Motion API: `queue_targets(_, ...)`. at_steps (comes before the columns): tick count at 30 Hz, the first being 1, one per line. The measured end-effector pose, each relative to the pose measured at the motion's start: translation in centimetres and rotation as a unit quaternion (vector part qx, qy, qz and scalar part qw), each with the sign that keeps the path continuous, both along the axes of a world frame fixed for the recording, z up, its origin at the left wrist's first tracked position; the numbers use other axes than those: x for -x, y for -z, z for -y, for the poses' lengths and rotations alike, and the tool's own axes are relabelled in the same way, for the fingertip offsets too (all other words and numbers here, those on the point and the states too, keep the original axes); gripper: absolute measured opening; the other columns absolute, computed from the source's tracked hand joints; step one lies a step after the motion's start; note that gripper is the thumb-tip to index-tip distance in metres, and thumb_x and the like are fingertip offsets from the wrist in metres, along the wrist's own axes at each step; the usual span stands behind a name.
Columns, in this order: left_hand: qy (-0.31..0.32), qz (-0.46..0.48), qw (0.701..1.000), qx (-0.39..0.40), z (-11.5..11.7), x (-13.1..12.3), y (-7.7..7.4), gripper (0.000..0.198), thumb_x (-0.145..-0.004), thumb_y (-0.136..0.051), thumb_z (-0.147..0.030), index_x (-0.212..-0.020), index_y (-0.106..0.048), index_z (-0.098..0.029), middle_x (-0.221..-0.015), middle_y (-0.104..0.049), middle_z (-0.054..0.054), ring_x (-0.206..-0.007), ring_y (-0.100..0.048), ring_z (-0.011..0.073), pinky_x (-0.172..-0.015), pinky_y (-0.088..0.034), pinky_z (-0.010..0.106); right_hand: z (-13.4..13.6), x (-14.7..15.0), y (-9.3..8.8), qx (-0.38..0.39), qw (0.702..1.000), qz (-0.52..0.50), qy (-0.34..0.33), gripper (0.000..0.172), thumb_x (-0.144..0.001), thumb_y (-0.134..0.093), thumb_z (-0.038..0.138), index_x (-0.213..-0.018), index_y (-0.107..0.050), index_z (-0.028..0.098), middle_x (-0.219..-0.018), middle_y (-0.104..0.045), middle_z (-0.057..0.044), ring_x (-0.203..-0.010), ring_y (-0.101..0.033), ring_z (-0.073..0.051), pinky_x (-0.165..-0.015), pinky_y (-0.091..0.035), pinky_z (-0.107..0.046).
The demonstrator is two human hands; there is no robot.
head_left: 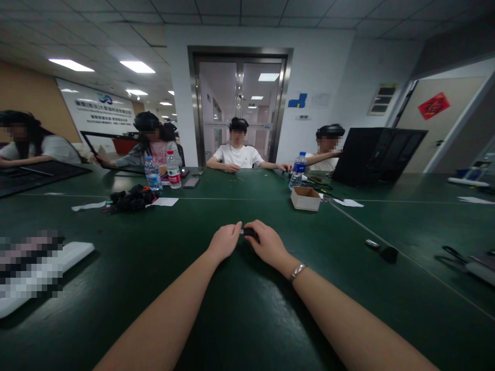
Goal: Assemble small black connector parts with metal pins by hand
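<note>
Over the middle of the green table [240, 319], my hands meet at a small dark object [249, 232] with a short silvery end. Its exact kind does not show. My right hand [269, 244], with a metal bracelet [297, 271] at the wrist, is closed around the black part. From the other side, my left hand [225, 241] pinches at the silvery end, its fingers mostly hidden behind the thumb. Off to the right lie a small silver cylinder-like piece [372, 243] and a dark piece [389, 254], both apart from my hands.
Ahead stand an open cardboard box [305, 200], a blue-labelled bottle [297, 170] and two more bottles [174, 172]. A tangled black bundle [133, 199] lies left of centre. A large black case [375, 154] is at back right. Several people sit around the table.
</note>
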State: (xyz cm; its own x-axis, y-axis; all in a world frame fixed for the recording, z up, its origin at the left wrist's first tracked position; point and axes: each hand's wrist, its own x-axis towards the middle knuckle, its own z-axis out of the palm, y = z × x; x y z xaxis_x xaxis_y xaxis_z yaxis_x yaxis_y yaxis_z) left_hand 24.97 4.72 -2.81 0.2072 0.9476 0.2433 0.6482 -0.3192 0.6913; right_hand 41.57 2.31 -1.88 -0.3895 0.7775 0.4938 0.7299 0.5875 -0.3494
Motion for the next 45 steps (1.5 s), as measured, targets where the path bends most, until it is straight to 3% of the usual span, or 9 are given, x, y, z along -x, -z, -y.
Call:
queue_targets(7, -0.019, 0.028, 0.998, 0.044, -0.9, 0.1, 0.6, 0.067, -0.088, -0.02, -0.061, -0.067, -0.064, -0.016, -0.067, -0.064, 0.008, -0.063, -0.057, 0.0206, -0.058, -0.034, 0.029, 0.2, 0.1, -0.2, -0.002, 1.0, -0.009, -0.01, 0.021, -0.085, -0.056, 0.019, -0.106, -0.056, 0.022, -0.102, -0.06, -0.004, -0.086, -0.056, -0.015, -0.075, -0.044, -0.029)
queue_targets(14, 0.001, 0.057, 0.997, 0.044, -0.8, 0.2, 0.9, 0.062, -0.088, -0.021, -0.062, -0.068, -0.059, -0.017, -0.066, -0.06, 0.003, -0.06, -0.052, 0.0169, -0.058, -0.033, 0.028, -0.1, 0.0, 0.1, 0.014, 1.0, -0.022, 0.002, 0.019, -0.086, -0.055, 0.025, -0.104, -0.058, 0.02, -0.098, -0.061, -0.005, -0.084, -0.057, -0.015, -0.074, -0.044, -0.029)
queue_targets(21, 0.027, 0.072, 0.997, -0.022, -0.7, 0.2, 0.5, 0.041, -0.088, -0.036, -0.052, -0.075, -0.058, -0.019, -0.08, -0.059, 0.002, -0.077, -0.053, 0.016, -0.068, -0.039, 0.026, -0.4, -0.2, 0.3, 0.029, 0.998, -0.06, 0.011, 0.019, -0.087, -0.054, 0.026, -0.104, -0.059, 0.02, -0.099, -0.062, -0.005, -0.088, -0.057, -0.016, -0.078, -0.045, -0.031)
queue_targets(28, 0.078, 0.17, 0.982, -0.013, -0.8, 0.2, 0.5, 0.019, -0.084, -0.05, -0.035, -0.088, -0.06, -0.019, -0.092, -0.064, 0.004, -0.088, -0.059, 0.0169, -0.083, -0.045, 0.029, -0.6, -0.4, 0.5, 0.044, 0.996, -0.074, 0.019, 0.021, -0.086, -0.054, 0.028, -0.105, -0.06, 0.02, -0.101, -0.063, -0.005, -0.088, -0.057, -0.016, -0.077, -0.045, -0.03)
queue_targets(38, 0.092, 0.227, 0.969, 0.009, -1.0, 0.2, 0.5, 0.017, -0.075, -0.062, -0.023, -0.092, -0.061, -0.018, -0.094, -0.066, 0.005, -0.088, -0.062, 0.0166, -0.083, -0.049, 0.032, -0.9, -0.4, 0.9, 0.052, 0.996, -0.072, 0.029, 0.022, -0.087, -0.052, 0.031, -0.104, -0.062, 0.019, -0.098, -0.065, -0.006, -0.085, -0.059, -0.016, -0.075, -0.045, -0.03)
queue_targets(45, 0.11, 0.285, 0.951, 0.051, -0.8, 0.4, 0.1, 0.025, -0.072, -0.067, -0.03, -0.091, -0.062, -0.016, -0.095, -0.067, 0.007, -0.09, -0.064, 0.0181, -0.087, -0.049, 0.034, -1.0, -0.4, 0.9, 0.065, 0.995, -0.072, 0.025, 0.022, -0.089, -0.051, 0.031, -0.104, -0.062, 0.02, -0.098, -0.066, -0.006, -0.088, -0.059, -0.017, -0.079, -0.045, -0.031)
